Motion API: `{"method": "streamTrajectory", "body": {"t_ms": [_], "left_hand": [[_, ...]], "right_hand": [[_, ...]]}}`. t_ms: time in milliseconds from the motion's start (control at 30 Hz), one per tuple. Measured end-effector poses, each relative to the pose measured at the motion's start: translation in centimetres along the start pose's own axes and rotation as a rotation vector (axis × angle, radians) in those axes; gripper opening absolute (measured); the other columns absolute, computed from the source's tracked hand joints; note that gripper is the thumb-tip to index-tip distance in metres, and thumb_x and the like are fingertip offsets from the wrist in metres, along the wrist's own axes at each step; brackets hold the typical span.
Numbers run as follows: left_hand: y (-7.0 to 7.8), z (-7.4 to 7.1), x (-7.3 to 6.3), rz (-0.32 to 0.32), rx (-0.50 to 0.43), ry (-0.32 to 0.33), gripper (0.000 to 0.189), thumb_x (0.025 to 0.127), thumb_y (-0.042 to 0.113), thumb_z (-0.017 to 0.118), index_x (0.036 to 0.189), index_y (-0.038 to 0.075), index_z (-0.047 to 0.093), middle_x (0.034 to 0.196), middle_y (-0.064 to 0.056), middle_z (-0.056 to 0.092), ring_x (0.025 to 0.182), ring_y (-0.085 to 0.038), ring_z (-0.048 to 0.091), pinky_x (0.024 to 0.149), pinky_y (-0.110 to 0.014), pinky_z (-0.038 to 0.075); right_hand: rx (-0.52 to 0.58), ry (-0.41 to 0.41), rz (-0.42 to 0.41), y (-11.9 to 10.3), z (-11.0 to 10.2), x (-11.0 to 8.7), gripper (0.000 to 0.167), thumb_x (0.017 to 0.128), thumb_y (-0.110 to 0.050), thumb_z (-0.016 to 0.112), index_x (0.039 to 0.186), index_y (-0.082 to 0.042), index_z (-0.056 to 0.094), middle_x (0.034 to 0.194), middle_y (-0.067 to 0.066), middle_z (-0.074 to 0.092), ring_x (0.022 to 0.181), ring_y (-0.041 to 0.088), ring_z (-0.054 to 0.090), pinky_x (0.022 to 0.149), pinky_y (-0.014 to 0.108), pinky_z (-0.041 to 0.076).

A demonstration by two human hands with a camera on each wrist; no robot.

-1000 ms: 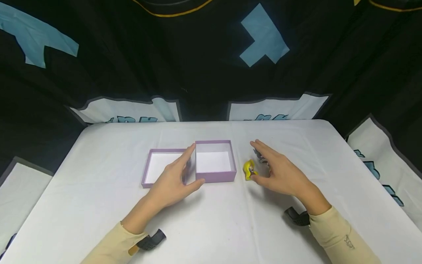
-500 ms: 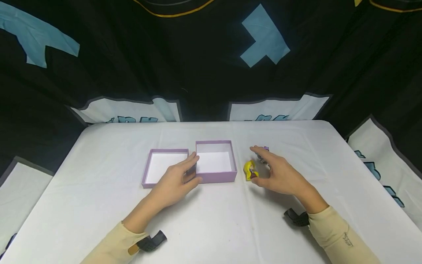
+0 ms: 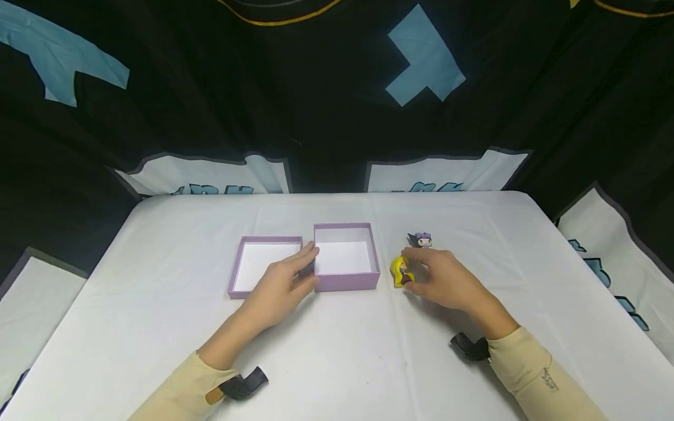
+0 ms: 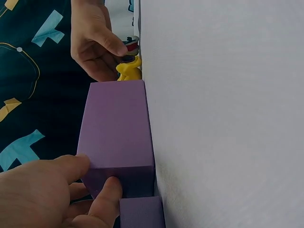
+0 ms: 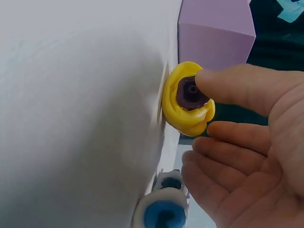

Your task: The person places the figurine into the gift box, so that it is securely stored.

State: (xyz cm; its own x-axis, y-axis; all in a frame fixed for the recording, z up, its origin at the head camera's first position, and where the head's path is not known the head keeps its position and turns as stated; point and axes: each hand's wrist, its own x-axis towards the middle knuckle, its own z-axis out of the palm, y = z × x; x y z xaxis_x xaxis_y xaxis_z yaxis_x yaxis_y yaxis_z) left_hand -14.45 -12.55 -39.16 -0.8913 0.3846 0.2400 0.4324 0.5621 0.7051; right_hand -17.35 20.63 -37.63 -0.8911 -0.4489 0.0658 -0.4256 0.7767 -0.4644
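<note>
A deeper lilac box [image 3: 347, 283] stands with its white inside facing up. My left hand [image 3: 279, 289] lies at its left side, fingers fairly straight; in the left wrist view the fingertips touch the box wall [image 4: 116, 128]. To the right of the box, a small figurine with long yellow hair [image 3: 398, 272] is between the thumb and index finger of my right hand [image 3: 447, 278]. In the right wrist view the thumb presses the figurine's dark purple base [image 5: 190, 92], with the index finger at the yellow hair. The other fingers extend past it.
A shallow lilac lid [image 3: 238, 269] lies left of the box, partly behind my left hand. Just beyond my right hand sits a second figurine [image 3: 421, 240] with dark ears and a purple headpiece. A dark curtain hangs behind the white table [image 3: 337, 362].
My right index finger has come down toward me onto the yellow-haired figurine, uncovering the second figurine. My left fingertips have drawn in against the box's left side.
</note>
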Motion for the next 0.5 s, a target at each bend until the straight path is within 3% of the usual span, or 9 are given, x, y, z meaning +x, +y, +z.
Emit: {"method": "streamTrajectory", "body": {"t_ms": [233,500], "left_hand": [[0.0,-0.1,0.0,-0.008,-0.005,0.002,0.054,0.096,0.017,0.063,0.145,0.002,0.045,0.154,-0.009,0.034,0.138,-0.020,0.033,0.106,-0.036,0.040],[0.0,0.0,0.0,-0.011,-0.005,0.002,0.055,0.095,0.016,0.064,0.145,0.002,0.045,0.154,-0.008,0.033,0.139,-0.019,0.032,0.105,-0.035,0.041]], "right_hand": [[0.007,0.006,0.000,-0.2,0.4,0.3,0.053,0.078,-0.011,0.081,0.127,-0.004,0.062,0.124,0.011,0.064,0.115,0.032,0.059,0.094,0.048,0.050],[0.165,0.032,0.012,-0.3,1.1,0.5,0.054,0.074,-0.003,0.083,0.123,-0.001,0.061,0.122,0.009,0.061,0.113,0.026,0.060,0.091,0.035,0.053]]}}
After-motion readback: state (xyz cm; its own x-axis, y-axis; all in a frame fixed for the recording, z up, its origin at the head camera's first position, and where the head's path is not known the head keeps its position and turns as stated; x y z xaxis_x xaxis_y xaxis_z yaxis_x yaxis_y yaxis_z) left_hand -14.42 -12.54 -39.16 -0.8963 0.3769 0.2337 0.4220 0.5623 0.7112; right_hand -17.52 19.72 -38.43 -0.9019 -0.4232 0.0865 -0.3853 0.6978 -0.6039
